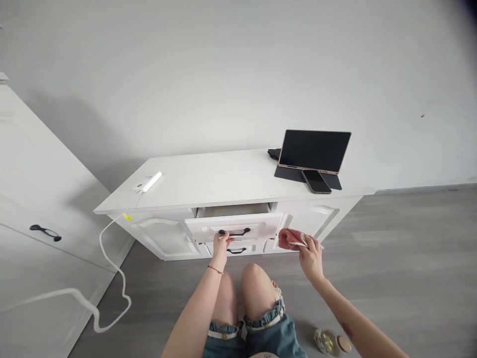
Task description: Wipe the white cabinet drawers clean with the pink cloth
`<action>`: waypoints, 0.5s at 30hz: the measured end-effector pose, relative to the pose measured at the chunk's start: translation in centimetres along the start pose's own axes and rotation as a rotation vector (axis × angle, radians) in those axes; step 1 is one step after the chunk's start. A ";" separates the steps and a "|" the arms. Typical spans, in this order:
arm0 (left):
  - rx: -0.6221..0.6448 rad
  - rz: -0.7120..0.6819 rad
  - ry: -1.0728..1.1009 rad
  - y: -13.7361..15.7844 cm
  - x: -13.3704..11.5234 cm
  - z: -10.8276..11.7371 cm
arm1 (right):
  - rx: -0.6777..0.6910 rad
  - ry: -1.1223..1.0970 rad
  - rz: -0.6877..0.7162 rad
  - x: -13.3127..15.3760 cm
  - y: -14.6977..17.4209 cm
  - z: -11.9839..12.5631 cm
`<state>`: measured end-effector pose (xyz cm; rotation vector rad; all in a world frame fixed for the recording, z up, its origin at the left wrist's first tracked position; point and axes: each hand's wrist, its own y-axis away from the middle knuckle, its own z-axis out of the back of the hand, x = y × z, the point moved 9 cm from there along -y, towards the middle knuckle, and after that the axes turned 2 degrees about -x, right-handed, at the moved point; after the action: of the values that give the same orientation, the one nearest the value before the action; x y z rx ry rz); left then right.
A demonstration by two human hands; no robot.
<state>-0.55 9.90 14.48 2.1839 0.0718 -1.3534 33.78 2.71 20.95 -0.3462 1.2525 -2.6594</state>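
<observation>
Grey floor (402, 243) and a pale wall (223, 79) frame a white cabinet, its top forming a counter (216, 176). The two hands are well apart. The left hand (220, 244) is closed on the partly open upper drawer (266, 223), at the left end of its black handle (240, 232); the exact wrap of the fingers cannot be told. The right hand (312, 254) grips a folded reddish cloth (290, 239) with a pale edge, held before the right-hand door (311, 219); contact with the door cannot be judged. Below the open drawer lies a second drawer handle (237, 250). Above, toward the right, a tablet (316, 150) stands tilted on the counter, a phone (316, 182) lying before it. Toward the left end lies a white power strip (152, 182), its cable (124, 286) looping down past a white wardrobe (48, 179). At lower right, a glass jar (328, 342) rests on the floor.
</observation>
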 end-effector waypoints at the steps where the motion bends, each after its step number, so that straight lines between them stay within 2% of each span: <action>1: -0.003 -0.002 -0.002 -0.3 -0.1 -0.2 | 0.017 -0.014 -0.028 0.0 0.7 -0.2; 10: -0.014 -0.003 -0.045 -2.9 -1.3 -2.0 | 0.081 -0.352 -0.341 2.7 7.1 -2.8; 15: -0.027 0.014 -0.086 -3.6 -1.6 -2.5 | 0.118 -0.586 -0.713 2.9 10.0 -4.7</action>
<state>-0.50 14.52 15.09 2.0970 0.0418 -1.4286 30.32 -0.86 10.65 -1.6684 0.8742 -2.7627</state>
